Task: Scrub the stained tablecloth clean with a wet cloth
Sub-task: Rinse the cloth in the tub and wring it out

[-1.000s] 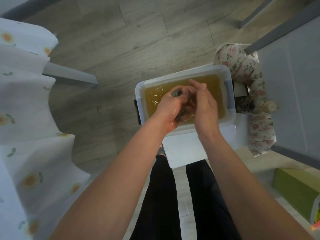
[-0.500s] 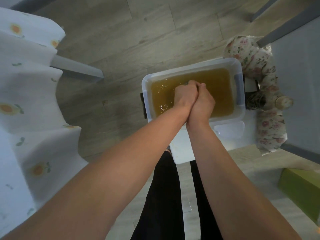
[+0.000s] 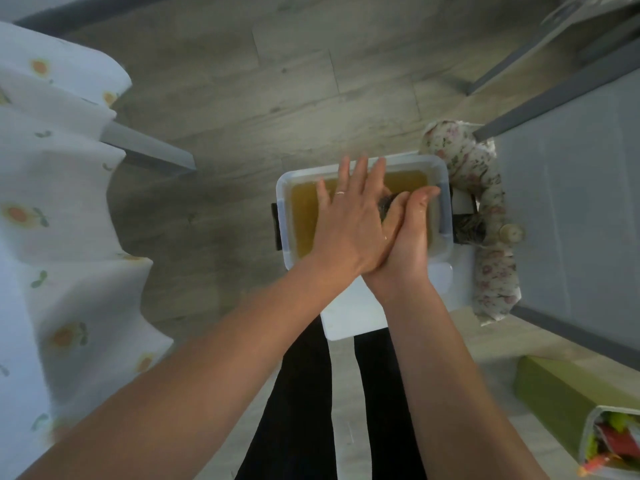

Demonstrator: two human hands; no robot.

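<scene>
Your left hand [image 3: 349,220] fingers have fanned flat, pressing the dark cloth [image 3: 388,204] against your cupped right hand [image 3: 410,233]. A second ago both fists clenched it over the tub [image 3: 284,216] at twelve o'clock; wringing looks nearly done.

Grey wood-look planks make up the floor [image 3: 270,98]. A clear plastic tub [image 3: 282,216] of murky amber water [image 3: 304,216] sits on a white stool [image 3: 349,317]. Just right of the tub hangs a bunched floral fabric [image 3: 485,209], with a small round knob [image 3: 512,233] beside it. A pale grey panel [image 3: 571,202] with dark edging fills the right side. Lower right lies a green box [image 3: 554,393], and at the corner a container of red and yellow items [image 3: 613,445].
</scene>
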